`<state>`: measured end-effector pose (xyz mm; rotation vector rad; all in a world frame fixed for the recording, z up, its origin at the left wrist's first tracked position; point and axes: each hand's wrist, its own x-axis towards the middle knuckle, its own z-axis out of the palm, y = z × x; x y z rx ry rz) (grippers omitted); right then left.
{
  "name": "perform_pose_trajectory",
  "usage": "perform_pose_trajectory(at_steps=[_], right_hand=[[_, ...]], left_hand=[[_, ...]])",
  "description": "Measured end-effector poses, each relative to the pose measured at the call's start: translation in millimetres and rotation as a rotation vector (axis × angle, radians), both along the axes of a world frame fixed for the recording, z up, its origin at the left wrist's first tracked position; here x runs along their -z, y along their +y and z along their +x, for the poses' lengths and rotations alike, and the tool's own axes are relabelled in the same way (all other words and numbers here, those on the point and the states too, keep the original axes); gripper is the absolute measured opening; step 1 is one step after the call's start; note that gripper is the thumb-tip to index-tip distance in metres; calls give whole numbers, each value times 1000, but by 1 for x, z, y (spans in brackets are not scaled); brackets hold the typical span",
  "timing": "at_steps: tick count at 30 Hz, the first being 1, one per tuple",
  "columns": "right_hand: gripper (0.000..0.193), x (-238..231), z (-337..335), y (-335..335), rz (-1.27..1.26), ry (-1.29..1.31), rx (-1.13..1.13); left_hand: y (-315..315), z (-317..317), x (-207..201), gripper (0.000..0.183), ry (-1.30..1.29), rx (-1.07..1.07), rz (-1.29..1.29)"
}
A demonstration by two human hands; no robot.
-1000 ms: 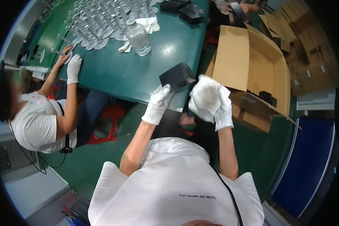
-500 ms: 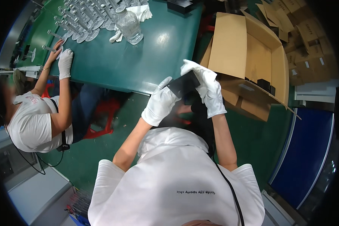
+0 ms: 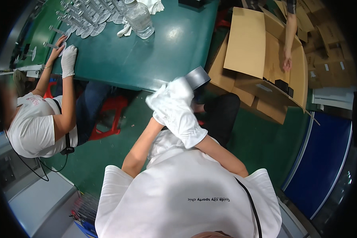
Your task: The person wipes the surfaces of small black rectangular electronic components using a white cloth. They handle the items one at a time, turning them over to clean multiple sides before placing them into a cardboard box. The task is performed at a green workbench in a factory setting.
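A small black box (image 3: 197,78), glossy grey where light strikes it, is held up at the table's near edge. My left hand (image 3: 156,104), in a white glove, grips its left end, though the right glove covers most of those fingers. My right hand (image 3: 182,119), also white-gloved, crosses over the left with a white cloth (image 3: 178,88) pressed against the box. Cloth and right fingertips are smeared by motion, so their border is hard to make out.
A green table (image 3: 146,59) bears a clear jar (image 3: 139,20) and several clear stemmed discs (image 3: 85,25). At left a co-worker's gloved hand (image 3: 69,61) rests by the discs. Another person's arm (image 3: 289,39) reaches into an open cardboard carton (image 3: 246,43) at right, holding small black boxes (image 3: 282,85).
My right hand with the cloth has swung left across my left hand. The black box has turned and now points up to the right. Another person's arm has come into the carton.
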<state>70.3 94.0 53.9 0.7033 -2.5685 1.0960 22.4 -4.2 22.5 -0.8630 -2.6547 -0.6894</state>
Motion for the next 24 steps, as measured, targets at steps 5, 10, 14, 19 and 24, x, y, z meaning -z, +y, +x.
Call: perform_pose_trajectory(at_steps=[5,10,14,19,24], right_hand=[[32,-43,-1,59,-277,-255,-109],[39,-54,-30,134,-527,-186,444],[42,-41,-72,110,-191,96,488],[45,-1,-92,33,357,261,375],[45,-9,-73,18,373,185,258]], left_hand=[[-2,18,50,21,-716,78,901],[9,5,-1,19,-614,-238,840],[11,7,15,21,-525,-189,887],[9,8,21,39,-646,-162,992],[-6,8,52,42,-598,-102,787]])
